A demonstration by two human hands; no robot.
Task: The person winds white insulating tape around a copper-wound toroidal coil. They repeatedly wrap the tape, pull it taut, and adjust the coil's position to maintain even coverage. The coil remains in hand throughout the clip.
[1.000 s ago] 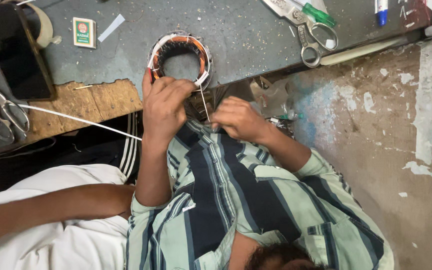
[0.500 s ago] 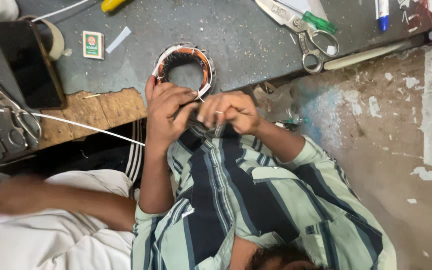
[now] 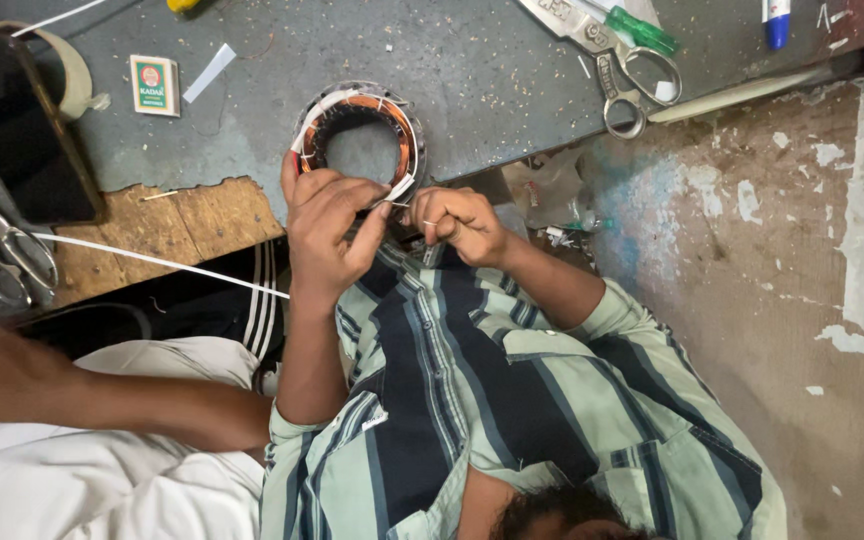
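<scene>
A round motor stator (image 3: 357,128) with copper windings and white insulating strips lies near the edge of the grey worktable (image 3: 482,70). My left hand (image 3: 327,225) grips the stator's near rim, with the thumb pressed against a white strip (image 3: 401,187). My right hand (image 3: 462,222) is just right of it below the table edge, its fingers pinched on a thin thread (image 3: 426,221) that is barely visible. The two hands almost touch above my striped shirt (image 3: 472,400).
Large scissors (image 3: 617,75) and a green-handled screwdriver (image 3: 642,30) lie at the back right, with a small matchbox (image 3: 154,85), a tape roll (image 3: 74,62) and a black phone (image 3: 22,140) to the left. A white cord (image 3: 152,260) crosses the wooden board (image 3: 182,225). Another person's arm (image 3: 102,400) reaches in from the left.
My right hand has moved up and left toward the stator, closing on my left hand. The long thread stretched between them a second ago is now short and mostly hidden.
</scene>
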